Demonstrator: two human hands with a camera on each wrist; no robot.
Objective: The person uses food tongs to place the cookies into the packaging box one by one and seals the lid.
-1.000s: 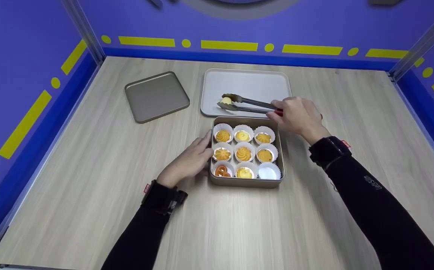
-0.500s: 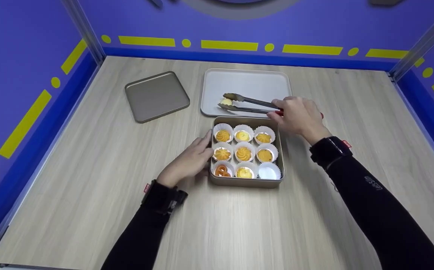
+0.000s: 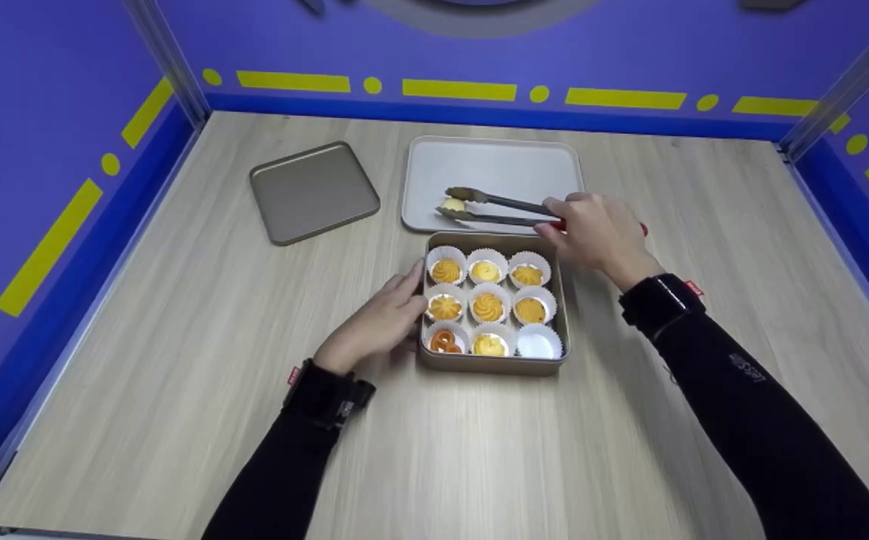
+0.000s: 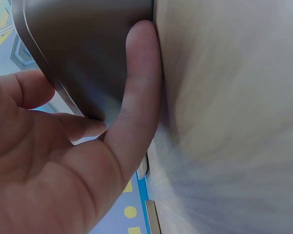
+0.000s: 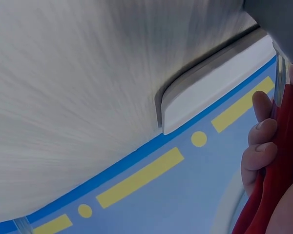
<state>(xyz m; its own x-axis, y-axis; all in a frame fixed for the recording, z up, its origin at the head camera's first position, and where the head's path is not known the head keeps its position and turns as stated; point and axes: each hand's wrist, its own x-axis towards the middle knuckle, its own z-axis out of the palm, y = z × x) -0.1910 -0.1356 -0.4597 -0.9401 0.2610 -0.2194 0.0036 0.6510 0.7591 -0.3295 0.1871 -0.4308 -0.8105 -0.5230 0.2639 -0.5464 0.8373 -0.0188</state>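
Note:
My right hand grips red-handled tongs reaching left over the white tray. Their scalloped tips lie on either side of a pale round cookie; whether they pinch it firmly is hard to see. In the right wrist view, curled fingers wrap the red tong handles. Against the left side of a brown metal tin rests my left hand, touching its wall and rim. Inside the tin stand paper cups in rows. All but the front right paper cup hold cookies, including a pretzel-shaped one at front left.
The white tray lies behind the tin. A flat brown lid sits at the back left of the wooden table. Blue walls with yellow marks close off the back and sides.

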